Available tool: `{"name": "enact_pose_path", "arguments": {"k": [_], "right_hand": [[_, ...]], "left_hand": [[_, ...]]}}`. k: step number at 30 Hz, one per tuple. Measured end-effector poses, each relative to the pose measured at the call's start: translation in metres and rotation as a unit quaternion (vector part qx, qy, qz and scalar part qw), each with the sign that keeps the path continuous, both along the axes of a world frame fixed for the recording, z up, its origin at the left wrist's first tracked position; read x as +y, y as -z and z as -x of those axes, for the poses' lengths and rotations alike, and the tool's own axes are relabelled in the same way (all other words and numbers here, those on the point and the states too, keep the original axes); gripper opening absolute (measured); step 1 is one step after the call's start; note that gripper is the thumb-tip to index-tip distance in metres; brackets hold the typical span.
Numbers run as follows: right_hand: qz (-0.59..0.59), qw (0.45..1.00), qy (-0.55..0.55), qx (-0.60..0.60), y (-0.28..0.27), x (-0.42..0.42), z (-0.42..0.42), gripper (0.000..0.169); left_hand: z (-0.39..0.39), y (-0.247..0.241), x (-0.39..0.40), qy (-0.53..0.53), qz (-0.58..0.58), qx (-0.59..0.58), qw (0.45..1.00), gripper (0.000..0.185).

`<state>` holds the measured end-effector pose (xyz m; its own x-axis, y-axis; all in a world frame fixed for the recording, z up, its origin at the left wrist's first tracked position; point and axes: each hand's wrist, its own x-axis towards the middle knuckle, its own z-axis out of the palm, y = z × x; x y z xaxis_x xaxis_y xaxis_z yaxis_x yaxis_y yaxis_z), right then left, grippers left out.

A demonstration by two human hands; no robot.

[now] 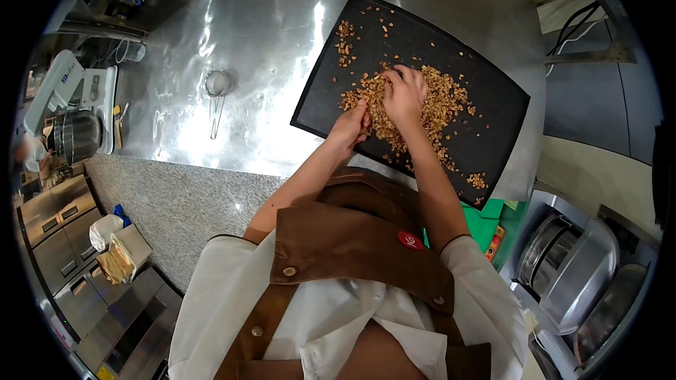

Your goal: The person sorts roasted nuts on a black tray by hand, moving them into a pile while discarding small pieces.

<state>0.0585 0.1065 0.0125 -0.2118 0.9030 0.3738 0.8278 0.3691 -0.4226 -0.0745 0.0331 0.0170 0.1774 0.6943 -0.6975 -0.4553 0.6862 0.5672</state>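
A black baking tray (322, 92) lies at an angle on the stainless steel worktop, its near edge close to my apron. Chopped nut pieces, apparently walnuts (441, 100), are heaped across its middle, with smaller clusters near the corners. My left hand (350, 125) is at the left side of the heap, thumb up and fingers curled. Whether nut pieces are inside it is hidden. Over the middle of the heap, my right hand (405, 94) reaches down with bent fingers touching the nuts. Its palm faces away from view, so its contents are hidden.
A small wire strainer (216, 84) rests on the steel worktop (253, 53) left of the tray. Farther left stand a stand mixer (68, 84) with a steel bowl and a clear cup (130, 51). Another mixer (581, 269) is at right. A person (34, 150) appears far left.
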Motion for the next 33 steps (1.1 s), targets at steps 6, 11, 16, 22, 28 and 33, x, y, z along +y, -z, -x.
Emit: {"name": "enact_pose_path", "arguments": {"k": [6, 11, 16, 22, 28, 33], "right_hand": [[0.110, 0.988, -0.080, -0.075, 0.023, 0.028, 0.024, 0.012], [0.172, 0.973, -0.020, 0.150, 0.024, 0.017, 0.003, 0.009], [0.331, 0.848, -0.038, 0.412, -0.008, -0.041, -0.015, 0.005], [0.297, 0.901, -0.059, 0.311, -0.020, -0.081, -0.001, 0.014], [0.328, 0.861, -0.028, 0.388, -0.004, -0.081, -0.008, 0.013], [0.356, 0.791, -0.050, 0.495, -0.014, -0.084, -0.011, 0.016]], "left_hand": [[0.019, 0.002, -0.002, -0.072, 0.002, -0.121, 0.990, 0.038], [0.020, -0.025, -0.002, -0.130, -0.001, -0.234, 0.964, 0.053], [0.010, -0.035, 0.000, -0.136, -0.007, -0.311, 0.941, 0.058], [-0.003, -0.022, 0.001, -0.074, -0.051, -0.256, 0.963, 0.059], [-0.019, -0.015, -0.006, 0.021, -0.112, 0.048, 0.992, 0.039], [-0.018, -0.014, -0.018, 0.117, -0.309, 0.315, 0.890, 0.031]]}}
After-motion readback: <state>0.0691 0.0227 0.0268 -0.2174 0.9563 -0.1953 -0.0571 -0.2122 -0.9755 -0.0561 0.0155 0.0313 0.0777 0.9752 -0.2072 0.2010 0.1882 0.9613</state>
